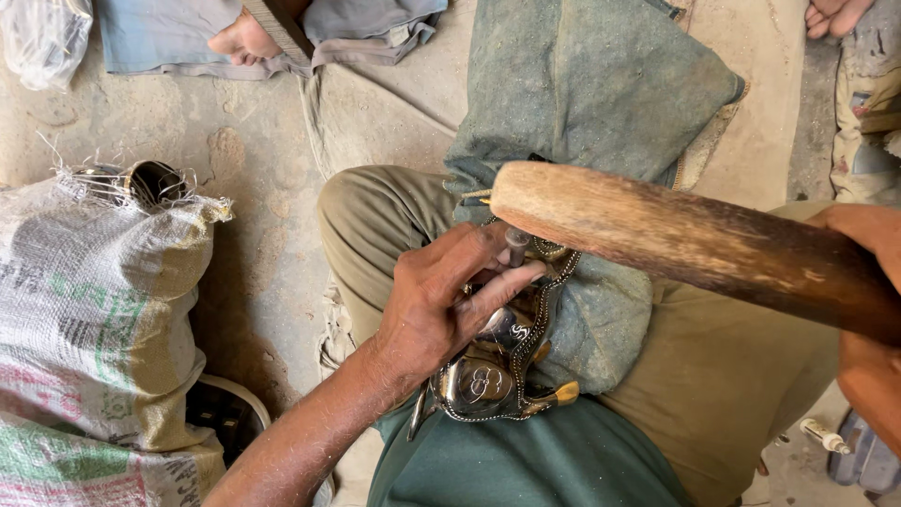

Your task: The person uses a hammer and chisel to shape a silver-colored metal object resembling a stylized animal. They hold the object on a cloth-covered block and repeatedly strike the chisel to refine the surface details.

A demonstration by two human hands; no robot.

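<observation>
Head view. One wooden mallet [694,246] was recorded, its long axis running from lower right to upper left, blunt end pointing left and hanging just above the punch. The right hand [868,310] had its grip wrapped around the dark handle end at the frame's right edge. One small metal punch [515,246] stood near upright, pinched in the grip of the left hand [441,310], tip down on one engraved silver-coloured metal piece [493,371]. That piece lay on a grey-green cloth [601,103] draped over the person's lap, its long axis running roughly up and down the frame. One woven sack [94,319] stood on the concrete floor [253,216] at left. One bare foot [244,39] of another person showed at top.
</observation>
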